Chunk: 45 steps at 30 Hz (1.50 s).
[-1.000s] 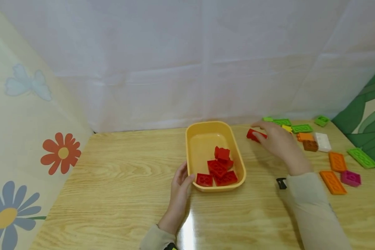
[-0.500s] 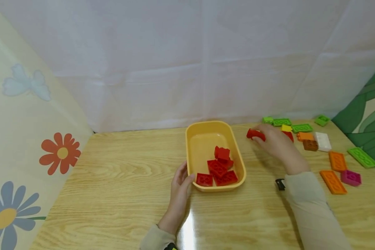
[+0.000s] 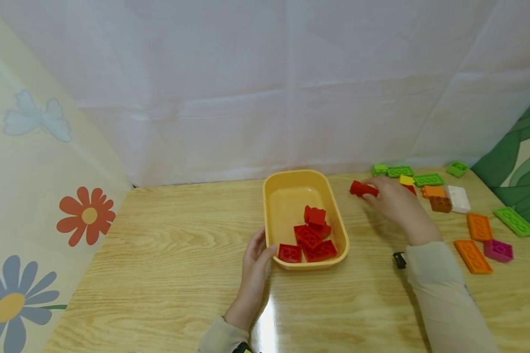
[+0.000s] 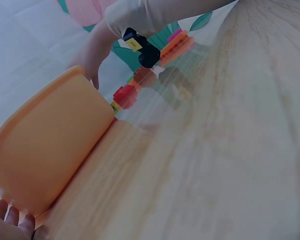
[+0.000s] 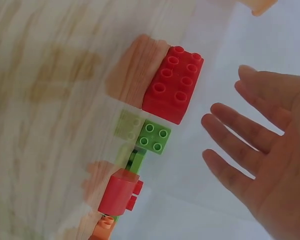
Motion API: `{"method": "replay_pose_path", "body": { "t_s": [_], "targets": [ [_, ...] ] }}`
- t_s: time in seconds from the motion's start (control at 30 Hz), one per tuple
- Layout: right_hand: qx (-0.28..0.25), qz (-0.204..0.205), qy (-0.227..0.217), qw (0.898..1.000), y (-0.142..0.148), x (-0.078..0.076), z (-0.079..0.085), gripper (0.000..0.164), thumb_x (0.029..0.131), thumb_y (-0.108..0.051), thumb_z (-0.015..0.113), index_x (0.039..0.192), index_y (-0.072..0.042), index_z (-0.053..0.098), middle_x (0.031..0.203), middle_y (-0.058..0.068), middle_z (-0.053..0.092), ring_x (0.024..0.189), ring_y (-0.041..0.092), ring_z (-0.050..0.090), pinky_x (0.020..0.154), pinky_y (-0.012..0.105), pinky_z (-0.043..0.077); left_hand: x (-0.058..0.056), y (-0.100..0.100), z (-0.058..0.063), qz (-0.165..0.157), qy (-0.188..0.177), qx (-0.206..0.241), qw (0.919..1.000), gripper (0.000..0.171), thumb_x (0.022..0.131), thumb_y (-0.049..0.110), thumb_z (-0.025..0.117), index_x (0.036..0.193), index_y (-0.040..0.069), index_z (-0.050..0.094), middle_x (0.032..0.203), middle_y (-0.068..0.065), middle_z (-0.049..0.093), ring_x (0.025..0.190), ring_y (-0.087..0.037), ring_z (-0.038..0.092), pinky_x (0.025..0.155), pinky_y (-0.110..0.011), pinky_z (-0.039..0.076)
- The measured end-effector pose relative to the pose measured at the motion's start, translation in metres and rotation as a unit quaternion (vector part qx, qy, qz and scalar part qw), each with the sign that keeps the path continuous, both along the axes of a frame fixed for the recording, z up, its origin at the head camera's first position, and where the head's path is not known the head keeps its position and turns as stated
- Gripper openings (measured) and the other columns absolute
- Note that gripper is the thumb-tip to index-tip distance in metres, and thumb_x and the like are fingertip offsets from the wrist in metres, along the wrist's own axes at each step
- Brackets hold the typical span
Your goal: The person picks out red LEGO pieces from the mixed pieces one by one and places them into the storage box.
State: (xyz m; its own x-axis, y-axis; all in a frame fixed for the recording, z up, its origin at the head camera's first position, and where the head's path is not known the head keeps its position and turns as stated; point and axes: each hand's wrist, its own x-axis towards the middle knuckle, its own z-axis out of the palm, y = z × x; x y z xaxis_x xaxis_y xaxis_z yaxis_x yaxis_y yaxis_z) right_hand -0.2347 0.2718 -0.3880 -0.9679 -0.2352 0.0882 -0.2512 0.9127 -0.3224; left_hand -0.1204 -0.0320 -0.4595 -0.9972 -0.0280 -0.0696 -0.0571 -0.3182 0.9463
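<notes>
At its near left corner, my left hand [image 3: 253,262] holds a yellow plastic tub [image 3: 271,196], thumb at the rim and fingers along the outer wall. Inside lie several red toy building bricks [image 3: 307,237]. Right of the tub, my right hand [image 3: 395,201] is at a red brick [image 3: 361,188], its thumb overlapping the brick's right end in the head view. The right wrist view has that eight-stud brick [image 5: 175,82] touching the tabletop, with the fingers [image 5: 240,130] straight, spread and a little apart from it. Another red brick [image 5: 119,194] lies farther right, partly behind the hand.
Several green bricks [image 3: 429,180], a yellow one [image 3: 407,180], a white one [image 3: 458,199], a brown one [image 3: 440,204], orange ones [image 3: 473,256] and a magenta one [image 3: 499,251] lie at the right. A white cloth [image 3: 203,122] hangs behind the wooden table [image 3: 172,264].
My right hand has shifted slightly; its index finger no longer stretches out above the red brick, and the second red brick behind it has come into view. Left hand and tub hold still.
</notes>
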Motion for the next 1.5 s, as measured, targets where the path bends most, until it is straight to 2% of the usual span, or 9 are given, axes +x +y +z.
{"method": "replay_pose_path", "body": {
  "t_s": [0.57,0.77,1.07,1.33,1.5],
  "targets": [
    [0.005,-0.01,-0.04,0.999,0.0012,-0.0018,-0.0018,0.049,0.088,-0.012,0.058,0.132,0.006,0.047,0.133,0.037,0.047,0.119,0.051,0.041,0.098,0.068,0.038,-0.0031,-0.0002,-0.0017,0.0,0.005,-0.002,1.0,0.053,0.091,0.011,0.053,0.141,0.005,0.038,0.149,-0.017,0.04,0.133,-0.025,0.038,0.113,-0.044,0.031],
    [0.008,-0.003,-0.041,0.999,0.0007,-0.0033,-0.0025,0.051,0.088,-0.011,0.059,0.133,0.007,0.046,0.134,0.037,0.047,0.121,0.051,0.04,0.099,0.068,0.037,-0.0039,-0.0004,-0.0022,0.001,0.005,-0.001,1.0,0.053,0.091,0.011,0.053,0.141,0.005,0.037,0.15,-0.017,0.039,0.134,-0.025,0.038,0.114,-0.046,0.028],
    [0.019,0.006,-0.035,0.999,-0.0005,-0.0027,-0.0054,0.051,0.088,-0.013,0.06,0.132,0.009,0.046,0.133,0.038,0.047,0.12,0.052,0.04,0.101,0.067,0.035,-0.0022,0.0003,-0.0018,0.005,0.0,-0.001,1.0,0.052,0.091,0.009,0.053,0.141,0.005,0.039,0.148,-0.017,0.041,0.132,-0.024,0.04,0.111,-0.042,0.033],
    [-0.009,-0.002,-0.059,0.998,0.0028,0.0029,-0.0094,0.053,0.088,-0.013,0.058,0.134,0.007,0.044,0.129,0.035,0.053,0.112,0.049,0.051,0.094,0.066,0.042,-0.0012,0.0009,0.0001,0.003,0.002,-0.002,1.0,0.053,0.091,0.009,0.052,0.141,0.004,0.038,0.148,-0.019,0.042,0.132,-0.026,0.04,0.11,-0.04,0.036],
    [-0.002,-0.005,-0.065,0.998,-0.0001,0.0026,-0.0095,0.054,0.088,-0.014,0.058,0.135,0.008,0.042,0.129,0.037,0.052,0.112,0.05,0.049,0.094,0.067,0.042,-0.0007,0.0003,0.0,0.004,0.003,0.0,1.0,0.052,0.091,0.009,0.052,0.141,0.004,0.038,0.148,-0.019,0.041,0.132,-0.026,0.04,0.109,-0.038,0.037]
  ]
}}
